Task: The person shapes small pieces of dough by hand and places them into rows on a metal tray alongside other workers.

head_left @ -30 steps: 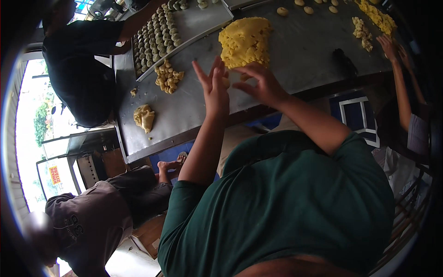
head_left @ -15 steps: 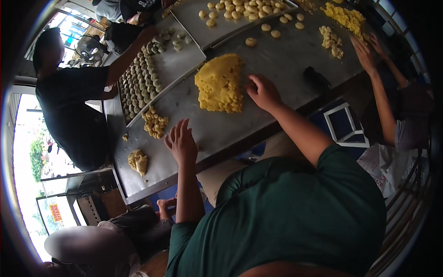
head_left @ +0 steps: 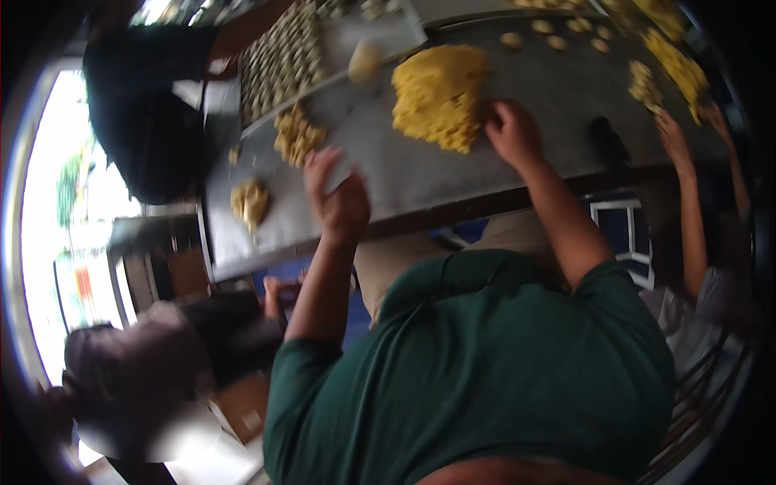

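Note:
A large, crumbly yellow mash mound [head_left: 440,93] lies on the metal table. At its right edge is my right hand [head_left: 516,136], fingers bent in and closed on the mash; the fingertips are partly hidden. My left hand [head_left: 343,200] is raised over the table's near side, fingers apart and blurred, with nothing visible in it. Just beyond it sits a pile of small pale dough pieces [head_left: 299,136]. A blurred pale dough ball [head_left: 365,62] shows near the tray's edge; whether it is in the air or resting I cannot tell.
A tray [head_left: 343,69] with rows of shaped pieces stands far left, a person in dark clothes [head_left: 149,113] beside it. A dough lump [head_left: 249,202] lies at the near left. Another person's hands [head_left: 675,141] work at the right, near a dark object [head_left: 608,141].
The view has shifted, so the table sits higher and further right. A blurred pale ball has appeared near the tray edge. My right hand stays beside the yellow mound; my left remains raised.

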Available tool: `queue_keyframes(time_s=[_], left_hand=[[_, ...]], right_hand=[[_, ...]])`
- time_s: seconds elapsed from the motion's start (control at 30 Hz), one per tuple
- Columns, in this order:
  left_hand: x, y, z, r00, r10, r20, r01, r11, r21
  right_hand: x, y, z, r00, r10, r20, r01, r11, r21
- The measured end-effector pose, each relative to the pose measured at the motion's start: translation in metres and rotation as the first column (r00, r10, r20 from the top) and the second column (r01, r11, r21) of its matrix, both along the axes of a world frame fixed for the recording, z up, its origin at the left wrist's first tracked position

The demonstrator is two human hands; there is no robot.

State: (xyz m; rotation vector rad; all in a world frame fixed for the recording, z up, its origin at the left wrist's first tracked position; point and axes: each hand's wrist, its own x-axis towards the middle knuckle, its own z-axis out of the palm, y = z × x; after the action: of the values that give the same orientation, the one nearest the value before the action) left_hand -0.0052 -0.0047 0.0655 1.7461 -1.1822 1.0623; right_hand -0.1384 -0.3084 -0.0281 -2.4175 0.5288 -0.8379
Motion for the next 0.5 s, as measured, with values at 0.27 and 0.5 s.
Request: queue_keyframes(time_s=[0.27, 0.5], left_hand=[[0.038, 0.030, -0.035, 0.611, 0.526, -0.591, -0.009, 0.751, 0.660], [0.151, 0.044, -0.035, 0.855, 0.519, -0.007, -0.288, 0.485, 0.826]], right_hand=[[-0.001, 0.004, 0.005, 0.999, 0.037, 0.010, -0.039, 0.986, 0.164], [0.005, -0.002, 0.004, 1.000, -0.020, 0.012, 0.019, 0.996, 0.090]])
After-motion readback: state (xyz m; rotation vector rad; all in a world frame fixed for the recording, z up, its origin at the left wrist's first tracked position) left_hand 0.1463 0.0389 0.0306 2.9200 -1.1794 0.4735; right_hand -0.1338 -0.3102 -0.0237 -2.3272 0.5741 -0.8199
